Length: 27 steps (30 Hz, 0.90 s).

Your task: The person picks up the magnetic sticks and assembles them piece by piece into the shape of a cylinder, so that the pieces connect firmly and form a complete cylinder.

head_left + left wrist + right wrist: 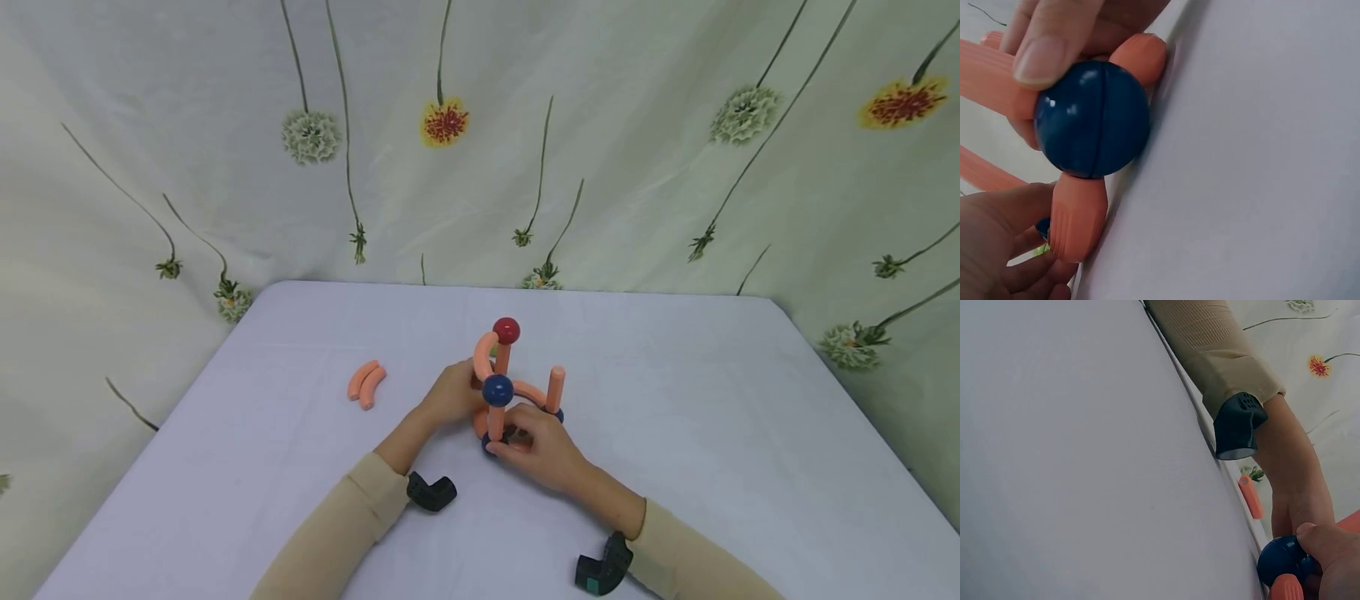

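A ball-and-rod toy structure stands on the table, built of orange rods and coloured balls. A red ball [506,331] tops its far upright; a blue ball [497,390] caps the near upright rod [496,423]. My left hand [452,393] grips the structure's left side, its fingers partly hidden behind the rods. From the right, my right hand [543,450] pinches the base of the near upright, its thumb at the lower blue ball [1092,119]. A short curved orange rod [1079,215] joins that ball. Another straight rod [555,389] stands upright at the right corner.
Two loose curved orange rods [366,383] lie side by side on the white-covered table [247,467], left of the structure. Black devices [432,492] sit at both wrists. A flower-printed cloth [615,150] hangs behind the table.
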### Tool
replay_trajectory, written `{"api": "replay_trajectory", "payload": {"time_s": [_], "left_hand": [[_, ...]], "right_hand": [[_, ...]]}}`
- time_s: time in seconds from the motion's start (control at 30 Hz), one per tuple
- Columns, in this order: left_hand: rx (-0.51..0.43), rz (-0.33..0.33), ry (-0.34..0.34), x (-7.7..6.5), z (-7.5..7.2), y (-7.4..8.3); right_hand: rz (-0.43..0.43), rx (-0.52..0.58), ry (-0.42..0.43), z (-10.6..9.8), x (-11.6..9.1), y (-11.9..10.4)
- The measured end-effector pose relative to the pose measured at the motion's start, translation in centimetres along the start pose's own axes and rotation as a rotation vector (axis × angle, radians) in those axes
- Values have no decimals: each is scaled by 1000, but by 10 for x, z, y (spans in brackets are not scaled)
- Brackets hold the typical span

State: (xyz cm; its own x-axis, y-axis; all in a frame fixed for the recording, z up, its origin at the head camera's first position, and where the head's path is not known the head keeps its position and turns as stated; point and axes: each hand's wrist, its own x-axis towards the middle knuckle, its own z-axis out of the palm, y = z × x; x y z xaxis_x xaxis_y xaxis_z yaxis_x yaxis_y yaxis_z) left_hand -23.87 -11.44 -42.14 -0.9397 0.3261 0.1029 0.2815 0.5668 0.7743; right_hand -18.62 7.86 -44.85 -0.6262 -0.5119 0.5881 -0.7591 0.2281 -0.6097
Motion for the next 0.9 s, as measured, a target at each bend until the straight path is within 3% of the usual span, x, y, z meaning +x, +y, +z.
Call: {"api": "replay_trajectory", "payload": {"time_s": [0.13,0.23,0.67,0.9], "left_hand": [[27,74,39,0,5,-6],[24,95,59,-1,8,-8],[27,44,31,-4,0,-4],[53,42,4,-3,-9,-3]], "right_hand": [[15,10,-9,-1,2,-3],[45,21,-23,-4,4,-8],[100,44,-60,-35,18,-39],[50,20,-14,-57,27,-54]]}}
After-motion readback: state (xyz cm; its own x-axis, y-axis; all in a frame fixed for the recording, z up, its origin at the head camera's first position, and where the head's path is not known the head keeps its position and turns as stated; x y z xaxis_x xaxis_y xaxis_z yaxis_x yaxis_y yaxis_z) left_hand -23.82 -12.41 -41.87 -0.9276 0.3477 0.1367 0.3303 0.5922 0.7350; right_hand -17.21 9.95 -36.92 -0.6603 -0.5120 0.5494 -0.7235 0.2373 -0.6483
